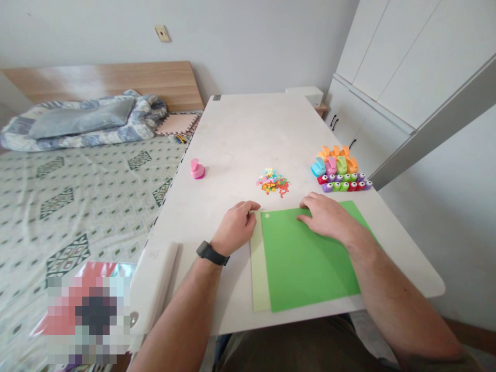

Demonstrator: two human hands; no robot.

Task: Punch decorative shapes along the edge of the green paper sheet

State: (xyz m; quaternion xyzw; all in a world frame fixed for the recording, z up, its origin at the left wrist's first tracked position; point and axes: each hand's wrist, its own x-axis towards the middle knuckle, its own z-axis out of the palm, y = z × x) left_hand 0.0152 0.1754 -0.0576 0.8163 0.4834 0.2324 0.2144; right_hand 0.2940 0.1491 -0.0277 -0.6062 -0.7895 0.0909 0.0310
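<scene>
we are handling paper at the near end of the white table [248, 134], and, as we are judging it, the step in hand is steadying or lining up two sheets. the green sheet [313, 263] is lying flat in the lower middle of the frame, right of centre, and the pale sheet [259, 279] is peeking out from under its left edge. near the green sheet's upper left corner a small pale flower shape [267, 216] is showing; whether it is a hole or a loose piece, we cannot tell.

our left hand [237, 222] is resting at the pale sheet's upper left corner, forefinger reaching out and the other fingers curling in; whether it is pinching the paper we cannot tell. our right hand [323, 213] is lying over the green sheet's top edge, thumb and forefinger standing apart with a clear gap, gripping nothing that we are able to see.

near the sheets, a heap of colourful cutouts [273, 182] is sitting at mid-frame. a pink punch [197, 170] is standing alone left of centre, and other punches [341, 166] are crowding together at the right.

we are thinking that the next move is calling for light fingertips: closing on one edge, pressing no crease, and not brushing the heap.
</scene>
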